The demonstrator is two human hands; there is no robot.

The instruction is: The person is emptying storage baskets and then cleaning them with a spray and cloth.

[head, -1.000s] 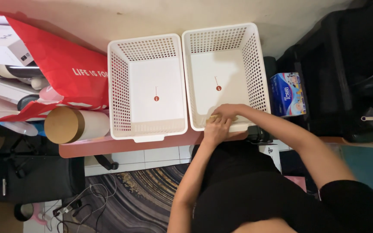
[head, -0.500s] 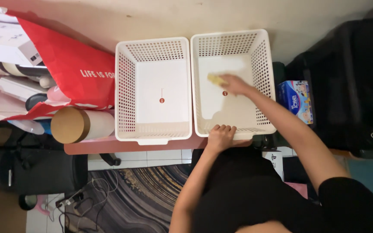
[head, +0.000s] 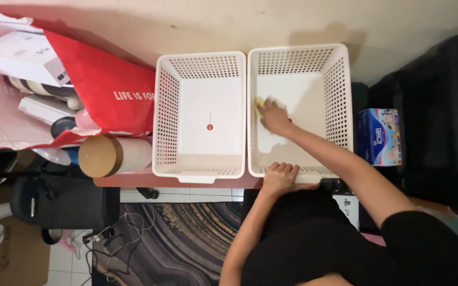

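Far left, a red bag (head: 107, 90) slumps over a heap of white boxes (head: 22, 53), and just in front of it a cylinder with a tan lid (head: 99, 155) lies on its side at the table's edge. Next along, the left-hand white basket (head: 166, 106) sits with nothing in it but a small red sticker on the floor. Pressed right up against it, side by side, is the right-hand white basket (head: 340, 90), and that's where both hands are working.

The left hand (head: 282, 177) is curled over the near rim of that basket, 4 fingers hooked inside the wall, clamped on the rim. The right hand (head: 273, 115) is down inside, palm flat on the basket floor, hard against the left wall. Under it, a yellow cloth (head: 260, 101) peeks out at the fingertips, on the far-left side of the hand, touching the wall. Fingers are pressed down on the cloth, closed around it; most of it is hidden beneath the hand.

Further right, a blue tissue pack (head: 380, 136) sits just beside the basket, and beyond it dark bags (head: 441, 116) fill the corner.
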